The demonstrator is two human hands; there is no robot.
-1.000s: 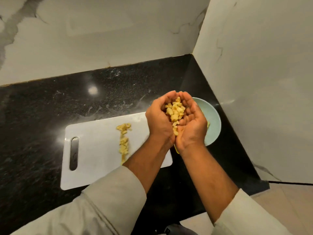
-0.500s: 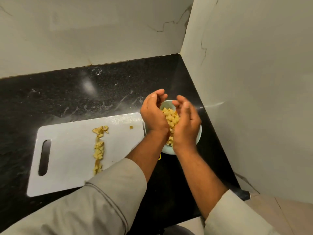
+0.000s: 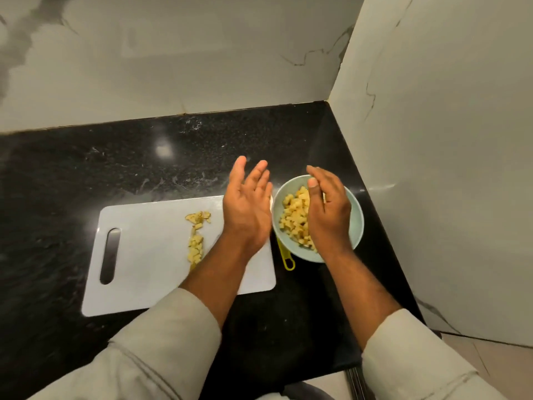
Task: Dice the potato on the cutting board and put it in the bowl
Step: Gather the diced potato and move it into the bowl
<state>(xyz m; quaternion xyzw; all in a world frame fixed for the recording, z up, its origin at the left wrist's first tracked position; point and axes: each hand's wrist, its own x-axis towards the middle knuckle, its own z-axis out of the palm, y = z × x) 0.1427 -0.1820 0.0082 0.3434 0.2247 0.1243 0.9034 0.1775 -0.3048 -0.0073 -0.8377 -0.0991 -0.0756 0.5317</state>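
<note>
A black speckled counter (image 3: 173,157) fills a corner of pale marble walls (image 3: 447,140). On it lie a white board (image 3: 150,272) with leftover dice (image 3: 196,243) and a bowl (image 3: 356,220) of potato (image 3: 294,220). Both hands, left (image 3: 248,209) and right (image 3: 328,215), hover with fingers released, holding nothing.

Kitchen; granite counter (image 3: 144,157), cutting board (image 3: 150,255)
</note>
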